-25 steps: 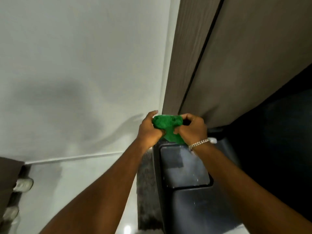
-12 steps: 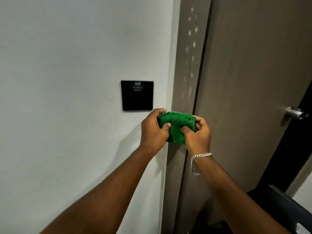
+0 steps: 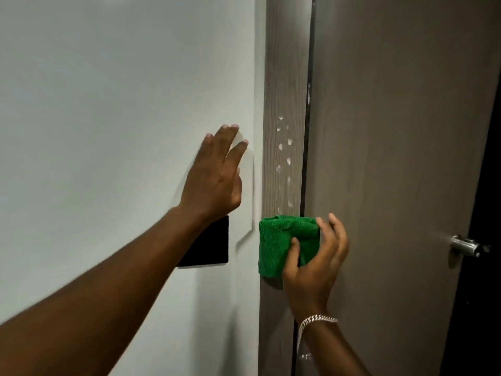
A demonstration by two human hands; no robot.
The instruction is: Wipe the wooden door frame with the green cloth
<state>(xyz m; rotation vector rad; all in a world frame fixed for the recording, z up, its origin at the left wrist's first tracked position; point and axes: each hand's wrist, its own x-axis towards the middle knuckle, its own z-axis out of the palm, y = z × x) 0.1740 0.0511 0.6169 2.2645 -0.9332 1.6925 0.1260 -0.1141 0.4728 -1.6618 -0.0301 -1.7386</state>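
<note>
The grey-brown wooden door frame (image 3: 284, 77) runs top to bottom in the middle of the head view, with several white droplets on it at mid height. My right hand (image 3: 314, 270) holds the folded green cloth (image 3: 282, 242) against the frame, just below the droplets. My left hand (image 3: 217, 175) is open with fingers spread, flat against or close to the white wall to the left of the frame. It holds nothing.
A black square wall switch (image 3: 211, 248) sits on the white wall (image 3: 108, 104), partly hidden by my left wrist. The wooden door (image 3: 393, 158) is right of the frame, with a metal handle (image 3: 465, 245) near its dark right edge.
My left hand let go of the cloth and moved up and left onto the wall. My right hand alone now presses the cloth on the frame. The view rose from the floor.
</note>
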